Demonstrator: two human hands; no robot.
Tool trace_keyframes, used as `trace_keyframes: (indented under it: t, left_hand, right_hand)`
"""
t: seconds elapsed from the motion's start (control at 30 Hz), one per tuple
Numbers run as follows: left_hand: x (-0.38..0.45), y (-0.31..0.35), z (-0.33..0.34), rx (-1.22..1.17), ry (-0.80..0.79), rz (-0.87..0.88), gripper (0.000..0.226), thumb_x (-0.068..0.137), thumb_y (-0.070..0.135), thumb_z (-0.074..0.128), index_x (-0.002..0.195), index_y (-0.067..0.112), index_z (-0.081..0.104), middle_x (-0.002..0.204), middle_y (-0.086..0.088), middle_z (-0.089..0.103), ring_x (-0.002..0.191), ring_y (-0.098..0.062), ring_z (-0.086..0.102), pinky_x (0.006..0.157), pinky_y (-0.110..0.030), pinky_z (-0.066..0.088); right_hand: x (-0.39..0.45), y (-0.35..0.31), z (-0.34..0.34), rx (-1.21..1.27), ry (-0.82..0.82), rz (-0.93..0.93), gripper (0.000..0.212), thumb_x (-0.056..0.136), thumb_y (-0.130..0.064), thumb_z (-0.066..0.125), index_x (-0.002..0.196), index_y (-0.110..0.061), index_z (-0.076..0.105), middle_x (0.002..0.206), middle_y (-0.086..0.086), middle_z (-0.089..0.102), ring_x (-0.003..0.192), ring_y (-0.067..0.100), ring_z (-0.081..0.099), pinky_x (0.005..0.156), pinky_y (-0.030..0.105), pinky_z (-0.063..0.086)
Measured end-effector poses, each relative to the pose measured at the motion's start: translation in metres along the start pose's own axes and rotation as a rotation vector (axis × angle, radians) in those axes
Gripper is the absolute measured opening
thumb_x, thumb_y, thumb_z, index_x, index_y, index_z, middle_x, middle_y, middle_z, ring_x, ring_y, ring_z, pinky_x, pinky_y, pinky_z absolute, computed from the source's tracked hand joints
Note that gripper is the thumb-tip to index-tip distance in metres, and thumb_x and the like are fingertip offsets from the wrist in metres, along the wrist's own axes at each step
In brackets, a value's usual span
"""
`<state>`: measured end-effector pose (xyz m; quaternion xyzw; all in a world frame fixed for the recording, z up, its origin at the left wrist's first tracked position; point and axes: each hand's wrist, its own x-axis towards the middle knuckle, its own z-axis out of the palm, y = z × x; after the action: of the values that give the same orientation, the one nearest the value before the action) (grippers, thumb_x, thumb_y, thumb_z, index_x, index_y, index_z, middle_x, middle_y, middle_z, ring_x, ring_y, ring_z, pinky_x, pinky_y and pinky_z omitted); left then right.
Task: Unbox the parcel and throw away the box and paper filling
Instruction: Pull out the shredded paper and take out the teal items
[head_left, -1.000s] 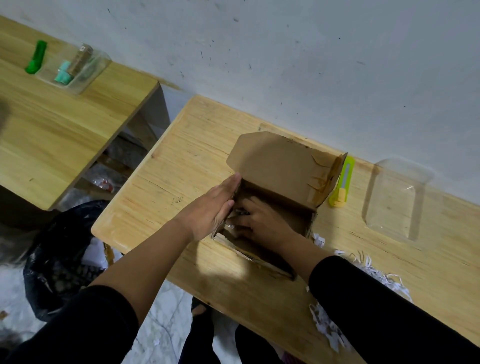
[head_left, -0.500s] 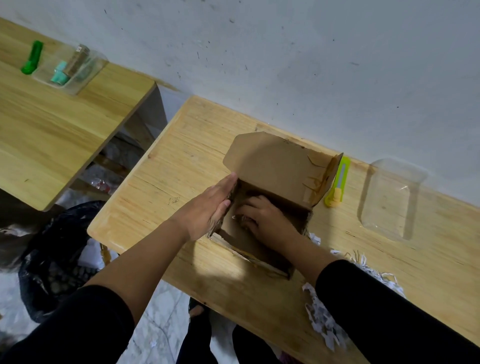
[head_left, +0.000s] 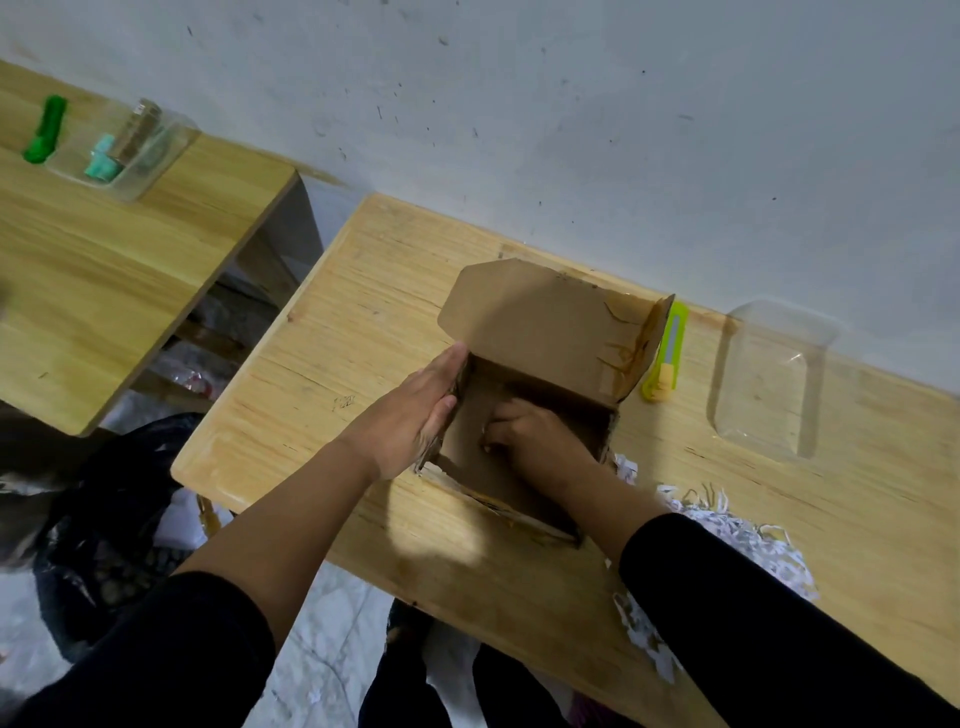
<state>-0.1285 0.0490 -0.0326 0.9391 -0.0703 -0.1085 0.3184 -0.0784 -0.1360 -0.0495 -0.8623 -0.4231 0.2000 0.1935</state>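
Observation:
An open brown cardboard box (head_left: 540, 322) stands on the wooden table (head_left: 337, 364), its lid flap raised towards the wall. My left hand (head_left: 410, 415) lies flat against the box's left wall, its thumb at the rim, steadying it. My right hand (head_left: 535, 436) is down inside the box with the fingers curled; what they touch is hidden. A heap of white shredded paper filling (head_left: 727, 525) lies on the table right of the box, partly under my right sleeve.
A yellow-green utility knife (head_left: 667, 358) lies behind the box, a clear plastic tub (head_left: 769, 379) further right. A black rubbish bag (head_left: 104, 519) sits on the floor at the left. A second table (head_left: 104, 286) holds a clear tray (head_left: 130, 150) and a green object (head_left: 44, 130).
My right hand has shifted a little further into the box. My left hand stays against the box's left wall.

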Motion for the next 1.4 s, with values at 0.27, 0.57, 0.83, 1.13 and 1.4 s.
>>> trace_keyframes:
  t: [0.27,0.57,0.83,1.13,1.4]
  left_hand:
    - [0.001,0.003,0.003,-0.081,-0.002,-0.085,0.053,0.100,0.026,0.027,0.147,0.025,0.004,0.157,0.002,0.012,0.143,-0.014,0.015,0.111,-0.022,0.014]
    - [0.002,-0.006,0.005,-0.026,0.003,0.084,0.055,0.099,0.031,0.021,0.148,0.013,0.001,0.158,-0.008,0.005,0.144,-0.015,0.006,0.119,-0.035,0.013]
    - [0.004,-0.007,0.003,0.051,0.021,0.104,0.050,0.098,0.029,0.028,0.144,0.015,0.014,0.149,-0.015,0.027,0.134,-0.034,0.033,0.104,-0.054,0.039]
    - [0.009,0.040,-0.008,0.299,0.202,0.281,0.046,0.093,0.026,0.030,0.125,-0.002,0.049,0.133,-0.025,0.050,0.128,-0.037,0.044,0.104,-0.049,0.040]
    - [0.014,0.137,0.052,0.165,-0.013,0.791,0.030,0.086,0.016,0.049,0.105,-0.004,0.062,0.112,-0.022,0.064,0.106,-0.030,0.062,0.089,-0.039,0.052]
  right_hand:
    - [-0.008,-0.015,0.000,0.342,0.294,0.497,0.017,0.086,-0.009,0.059,0.096,-0.011,0.072,0.110,0.007,0.068,0.103,0.017,0.058,0.099,0.028,0.043]
    - [-0.052,-0.037,-0.018,0.513,0.855,0.751,0.010,0.077,-0.009,0.069,0.082,-0.016,0.074,0.080,-0.007,0.068,0.069,-0.007,0.054,0.066,0.002,0.035]
    - [-0.103,-0.044,-0.012,0.424,1.040,0.986,0.021,0.084,0.001,0.058,0.099,-0.006,0.070,0.094,0.009,0.071,0.080,0.005,0.063,0.065,0.004,0.036]
    - [-0.140,-0.050,-0.015,0.186,0.628,1.009,0.029,0.087,-0.006,0.048,0.111,-0.002,0.066,0.126,0.018,0.058,0.118,0.030,0.051,0.095,0.026,0.039]
    - [-0.193,-0.029,-0.024,0.071,0.476,1.060,0.045,0.082,-0.025,0.063,0.126,-0.021,0.055,0.144,0.007,0.039,0.135,0.024,0.030,0.108,0.036,0.033]
